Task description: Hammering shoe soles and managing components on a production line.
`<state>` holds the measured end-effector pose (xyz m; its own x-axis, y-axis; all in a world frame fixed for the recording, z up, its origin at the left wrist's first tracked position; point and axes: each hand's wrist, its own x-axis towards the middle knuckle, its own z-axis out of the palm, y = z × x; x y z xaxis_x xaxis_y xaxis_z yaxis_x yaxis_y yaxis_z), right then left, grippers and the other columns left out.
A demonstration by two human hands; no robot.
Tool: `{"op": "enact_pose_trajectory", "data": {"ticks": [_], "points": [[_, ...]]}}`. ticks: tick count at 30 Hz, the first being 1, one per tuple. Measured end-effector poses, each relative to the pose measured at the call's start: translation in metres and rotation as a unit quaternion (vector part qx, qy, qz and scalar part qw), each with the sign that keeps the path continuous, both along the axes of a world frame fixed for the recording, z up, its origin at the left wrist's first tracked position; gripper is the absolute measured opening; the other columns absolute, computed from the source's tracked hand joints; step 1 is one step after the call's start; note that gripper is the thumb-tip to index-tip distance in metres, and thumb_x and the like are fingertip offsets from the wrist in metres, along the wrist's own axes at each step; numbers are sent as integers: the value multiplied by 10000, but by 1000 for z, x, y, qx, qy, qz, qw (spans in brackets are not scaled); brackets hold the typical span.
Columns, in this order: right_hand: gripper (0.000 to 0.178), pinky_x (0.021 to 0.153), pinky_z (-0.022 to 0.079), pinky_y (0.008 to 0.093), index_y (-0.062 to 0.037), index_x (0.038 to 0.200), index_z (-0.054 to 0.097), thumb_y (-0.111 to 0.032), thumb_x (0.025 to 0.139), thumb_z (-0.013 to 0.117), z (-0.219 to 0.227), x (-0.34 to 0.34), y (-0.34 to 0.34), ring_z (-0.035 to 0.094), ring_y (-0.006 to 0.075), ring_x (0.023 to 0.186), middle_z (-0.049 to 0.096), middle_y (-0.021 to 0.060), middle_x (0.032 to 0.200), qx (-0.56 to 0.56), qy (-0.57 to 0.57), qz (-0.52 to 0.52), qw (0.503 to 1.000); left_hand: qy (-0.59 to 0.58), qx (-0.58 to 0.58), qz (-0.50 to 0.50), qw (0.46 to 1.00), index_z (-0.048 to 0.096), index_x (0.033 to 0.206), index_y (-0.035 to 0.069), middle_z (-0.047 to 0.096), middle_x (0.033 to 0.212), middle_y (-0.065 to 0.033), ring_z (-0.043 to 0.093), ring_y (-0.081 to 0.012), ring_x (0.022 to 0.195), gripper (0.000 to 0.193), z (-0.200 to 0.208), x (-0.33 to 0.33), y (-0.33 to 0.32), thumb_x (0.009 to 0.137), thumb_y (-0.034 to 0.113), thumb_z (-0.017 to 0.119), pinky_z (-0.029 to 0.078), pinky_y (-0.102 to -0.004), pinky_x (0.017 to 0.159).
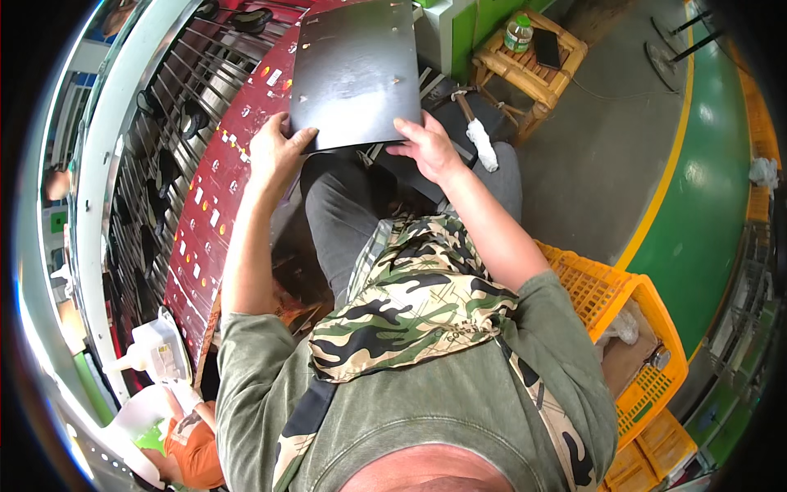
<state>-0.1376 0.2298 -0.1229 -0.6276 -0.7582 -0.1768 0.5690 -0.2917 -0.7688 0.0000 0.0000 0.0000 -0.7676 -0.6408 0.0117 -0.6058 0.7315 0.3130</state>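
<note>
A dark, glossy flat sheet (354,78) with a few small marks or holes near its edges is held out in front of me. My left hand (277,149) grips its near left corner, thumb on top. At the near right corner, my right hand (428,149) pinches the sheet, thumb above and fingers partly beneath. The far end runs out of the picture at the top. Under the sheet and to its left lies a dark red board (215,184) dotted with stickers. A wooden-handled tool with a white wrapping (481,146) rests by my right thigh.
A bamboo stool (493,66) ahead right carries a bottle (518,34) and a dark phone (546,49). Yellow crates (672,353) stand at my right side. Black-and-metal racking (156,164) lines the left. A person in orange (193,451) is at the lower left.
</note>
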Motion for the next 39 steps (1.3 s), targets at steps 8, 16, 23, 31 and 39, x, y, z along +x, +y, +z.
{"op": "enact_pose_trajectory", "data": {"ticks": [8,16,23,31,39], "points": [[460,805,583,466,-10,1345,490,-81,899,580,-23,-15,126,669,260,1010,641,137,1196,-73,-112,-10,991,177,532,21,828,515,1298,-54,678,985,-102,664,-164,841,627,-77,51,94,839,282,778,537,-283,719],[592,1011,483,414,67,1375,460,-60,818,616,-64,2,241,615,289,1160,606,187,1293,-67,-142,-10,987,271,832,113,471,559,1260,45,657,1169,-83,598,-231,1136,448,-136,37,199,853,140,721,457,-415,1019],[501,869,556,395,61,1329,506,-125,873,600,-80,-4,224,664,241,1009,655,144,1169,2,-150,-3,989,289,771,274,497,519,1261,-6,604,1217,-161,592,-310,1150,350,-182,22,207,925,51,601,471,-499,1040],[358,782,548,385,-50,1174,618,-186,855,710,-111,-53,161,672,265,948,671,105,1085,345,184,-232,890,306,737,340,498,548,1223,-43,616,1225,-180,587,-349,1161,303,-217,-12,118,940,57,591,449,-527,1059],[498,914,490,456,-77,1185,585,-167,725,751,-104,-66,138,610,376,1034,634,175,1098,596,493,-86,628,343,702,341,522,562,1173,-50,630,1153,-179,611,-341,1093,263,-257,-62,87,931,39,613,467,-514,1032]]}}
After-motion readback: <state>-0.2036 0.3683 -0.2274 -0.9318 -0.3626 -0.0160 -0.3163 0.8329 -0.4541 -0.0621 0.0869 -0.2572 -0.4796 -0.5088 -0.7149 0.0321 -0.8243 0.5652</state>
